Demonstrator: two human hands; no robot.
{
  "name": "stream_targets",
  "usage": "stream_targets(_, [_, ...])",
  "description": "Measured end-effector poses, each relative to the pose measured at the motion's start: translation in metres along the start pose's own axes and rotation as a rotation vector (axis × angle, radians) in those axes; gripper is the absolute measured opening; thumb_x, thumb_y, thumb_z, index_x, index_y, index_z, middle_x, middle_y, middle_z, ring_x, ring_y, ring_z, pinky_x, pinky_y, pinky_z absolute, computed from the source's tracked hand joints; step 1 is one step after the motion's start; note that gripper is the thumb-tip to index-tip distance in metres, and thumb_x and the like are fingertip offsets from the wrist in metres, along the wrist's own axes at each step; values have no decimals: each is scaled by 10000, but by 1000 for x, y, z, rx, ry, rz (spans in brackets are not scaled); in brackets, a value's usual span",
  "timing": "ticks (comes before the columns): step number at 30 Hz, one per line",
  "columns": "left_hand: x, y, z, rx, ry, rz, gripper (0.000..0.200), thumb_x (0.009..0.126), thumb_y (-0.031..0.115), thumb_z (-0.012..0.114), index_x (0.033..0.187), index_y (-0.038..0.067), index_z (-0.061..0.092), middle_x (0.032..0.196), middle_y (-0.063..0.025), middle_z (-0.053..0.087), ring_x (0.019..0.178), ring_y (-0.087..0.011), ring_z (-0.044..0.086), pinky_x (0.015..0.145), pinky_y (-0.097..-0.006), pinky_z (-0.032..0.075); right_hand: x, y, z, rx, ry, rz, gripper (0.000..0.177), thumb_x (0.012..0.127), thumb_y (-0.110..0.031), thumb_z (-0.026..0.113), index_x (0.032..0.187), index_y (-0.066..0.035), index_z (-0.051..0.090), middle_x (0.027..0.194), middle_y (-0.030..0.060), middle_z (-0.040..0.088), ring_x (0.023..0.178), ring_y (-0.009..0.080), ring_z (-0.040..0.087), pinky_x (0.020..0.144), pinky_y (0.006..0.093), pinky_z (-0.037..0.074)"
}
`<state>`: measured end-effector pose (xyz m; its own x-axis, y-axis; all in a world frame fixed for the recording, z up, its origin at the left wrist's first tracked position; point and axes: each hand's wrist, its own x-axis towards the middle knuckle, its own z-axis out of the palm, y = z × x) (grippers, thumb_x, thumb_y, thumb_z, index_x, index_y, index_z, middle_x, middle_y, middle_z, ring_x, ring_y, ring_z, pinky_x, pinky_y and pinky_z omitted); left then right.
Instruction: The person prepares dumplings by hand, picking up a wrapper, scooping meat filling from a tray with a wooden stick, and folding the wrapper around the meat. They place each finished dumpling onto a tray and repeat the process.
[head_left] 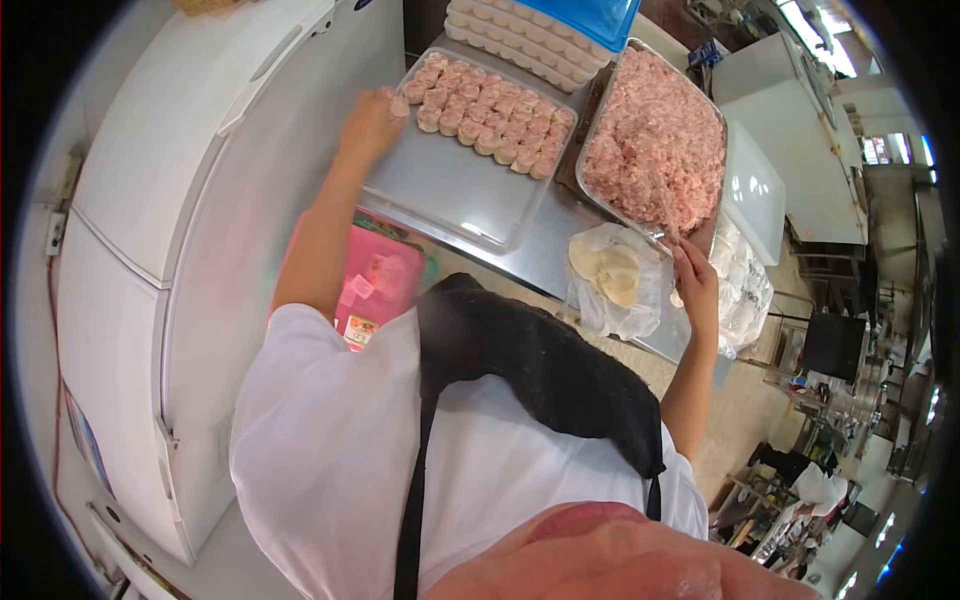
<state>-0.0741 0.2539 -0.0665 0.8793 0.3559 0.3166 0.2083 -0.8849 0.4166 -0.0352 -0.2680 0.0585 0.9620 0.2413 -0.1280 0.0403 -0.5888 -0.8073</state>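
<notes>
Holding the left arm nearly straight out ahead; gripping a single dumpling [398, 102] at the fingertips of the left hand [368, 127], narrow and snug, right by the left edge of the tray [455, 195], just beside the end of the rows; not telling, from this angle, whether touching the tray or hovering above it. Over to the other side now, holding the right arm forward; wrapping the right hand [693, 282] round a slim tool [667, 215], pointing it at the near end of the meat [655, 135]; not making out how deep.

Turning to containers: seeing rows of filled dumplings [490, 118] packing the far half of the tray, pink on top, pale at the sides; seeing bare surface across the near half; finding minced meat heaping up in a deep pan [602, 107] to the right; spotting round, pale wrappers [607, 272] lying in an open plastic bag [637, 315], near the table's edge, close to the right hand; catching white stacked trays [520, 45] under a blue lid [590, 16] at the far side; glimpsing a pink box [395, 290] below the left arm, holding small pink items, too blurred for naming.
</notes>
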Motion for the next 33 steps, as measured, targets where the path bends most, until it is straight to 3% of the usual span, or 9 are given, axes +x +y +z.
stream_targets(6, [25,18,16,62,-310,-139,368,847,142,546,1188,5,523,1074,-245,592,1037,-363,579,894,-455,457,-16,1,9,83,34,46,295,942,-230,578,1148,-27,638,604,-75,441,502,19,370,447,191,298])
stream_targets(9, [24,-9,41,-113,-145,-154,391,832,146,575,1207,45,528,1176,-228,556,1081,-352,552,913,-472,435,-16,1,9,33,42,40,291,941,-235,582,1134,-26,641,612,-67,453,496,17,378,438,193,301])
stream_targets(12, [12,6,5,199,-44,85,390,822,165,618,1199,87,556,1305,-190,479,1144,-341,498,932,-468,418,-11,10,4,54,100,37,281,936,-240,593,1112,-26,644,617,-61,459,497,19,379,437,195,301])
stream_targets(18, [24,-16,8,294,7,151,413,750,244,723,1127,112,617,1371,-123,427,1163,-319,469,936,-448,420,-8,14,-3,62,88,63,308,953,-205,563,1197,-22,606,632,-75,447,491,3,346,422,169,261])
stream_targets(21, [15,25,-20,297,-173,53,554,714,294,749,1195,92,562,1468,-105,321,1274,-337,372,977,-473,388,-7,18,-7,68,116,61,316,948,-204,572,1199,-13,600,638,-79,450,493,0,350,426,166,262])
stream_targets(24, [12,18,10,256,-56,236,592,714,339,746,1213,90,547,1470,-135,322,1308,-358,346,1014,-489,357,-8,13,-10,80,85,71,319,943,-203,579,1198,-11,604,661,-69,490,517,6,356,449,173,277])
stream_targets(26, [21,8,30,259,-26,158,614,683,285,770,1221,89,550,1455,-137,345,1300,-364,357,1017,-481,359,-4,11,-13,-89,63,-99,313,942,-198,580,1190,-10,610,689,-61,519,546,13,372,469,181,297])
stream_targets(29, [25,9,25,309,-66,216,636,687,250,761,1254,81,525,1395,-172,410,1280,-379,374,1026,-478,353,3,11,-39,-275,31,-56,317,940,-215,564,1205,-46,606,1015,114,678,868,157,614,808,288,470])
stream_targets(33, [21,48,4,163,-62,398,540,733,226,718,1219,65,544,1279,-220,502,1218,-388,432,1014,-465,361,29,21,-115,-1000,48,-112,293,918,-303,560,1053,-68,671,933,185,660,871,330,643,748,401,499])
